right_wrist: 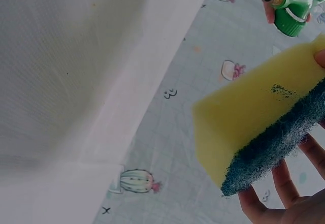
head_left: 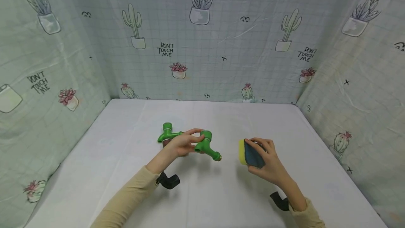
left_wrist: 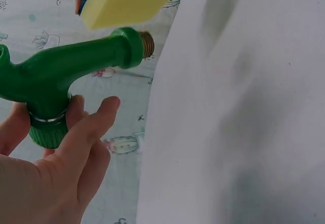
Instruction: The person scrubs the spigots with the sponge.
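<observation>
My left hand (head_left: 182,144) grips a green tap (head_left: 205,144) by its ribbed round end, held above the white table. In the left wrist view the tap (left_wrist: 76,64) points its brass-threaded end toward the sponge. To the right, my right hand (head_left: 269,161) holds a scouring sponge (head_left: 251,153), yellow on one side and dark blue-green on the scrubbing side. The right wrist view shows fingertips (right_wrist: 284,183) against the rough side of the sponge (right_wrist: 254,107). A gap separates tap and sponge in the head view.
A second green tap (head_left: 167,134) is on the table behind my left hand, with a brown part (head_left: 166,142) below it, partly hidden by the hand. Fabric walls printed with cacti (head_left: 205,45) enclose the white table (head_left: 221,122) at the back and sides.
</observation>
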Demonstrator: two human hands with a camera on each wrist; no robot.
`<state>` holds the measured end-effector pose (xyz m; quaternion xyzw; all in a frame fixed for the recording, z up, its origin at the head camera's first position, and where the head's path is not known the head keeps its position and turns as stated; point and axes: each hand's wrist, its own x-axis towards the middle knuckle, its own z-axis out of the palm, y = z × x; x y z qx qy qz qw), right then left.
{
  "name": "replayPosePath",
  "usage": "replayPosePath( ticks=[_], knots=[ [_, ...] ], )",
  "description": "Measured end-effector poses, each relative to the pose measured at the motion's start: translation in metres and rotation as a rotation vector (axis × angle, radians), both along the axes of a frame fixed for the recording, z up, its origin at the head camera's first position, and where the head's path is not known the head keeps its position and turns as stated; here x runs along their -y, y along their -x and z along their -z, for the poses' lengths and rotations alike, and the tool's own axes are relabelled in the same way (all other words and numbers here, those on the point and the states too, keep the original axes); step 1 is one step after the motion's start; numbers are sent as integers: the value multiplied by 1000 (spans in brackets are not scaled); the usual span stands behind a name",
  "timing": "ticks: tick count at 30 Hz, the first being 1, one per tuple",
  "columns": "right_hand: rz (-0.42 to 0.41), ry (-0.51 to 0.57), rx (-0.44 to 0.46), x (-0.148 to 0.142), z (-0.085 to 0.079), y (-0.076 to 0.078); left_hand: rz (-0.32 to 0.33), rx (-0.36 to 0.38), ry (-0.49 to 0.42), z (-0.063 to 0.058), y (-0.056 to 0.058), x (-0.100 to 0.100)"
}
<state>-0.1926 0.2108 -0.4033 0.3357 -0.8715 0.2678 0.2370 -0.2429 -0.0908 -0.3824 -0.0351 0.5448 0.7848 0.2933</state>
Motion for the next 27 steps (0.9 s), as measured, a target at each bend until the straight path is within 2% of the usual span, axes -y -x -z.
replayPosePath(
  ticks=[3, 8, 12, 17, 20, 22, 24, 27],
  knots=[
    [1, -4, 4, 1, 1, 0, 20, -33, 63, -1, 4, 2],
    [2, 3, 15, 2, 1, 1, -2, -50, 120, -1, 17, 0],
    [-4, 6, 13, 3, 2, 2, -14, -12, 120, 3, 28, 1],
    [1, 3, 15, 2, 4, 4, 21, 22, 111, 2, 37, -1],
    [3, 4, 15, 2, 5, 4, 34, 46, 148, 2, 44, -3],
    [2, 10, 13, 2, 5, 5, 31, 58, 183, 14, 57, -5],
    [-2, 16, 11, 2, 5, 5, 37, 59, 163, 27, 69, -5],
    [1, 21, 16, 2, 5, 6, 94, 62, 95, 101, 128, 3]
  ],
)
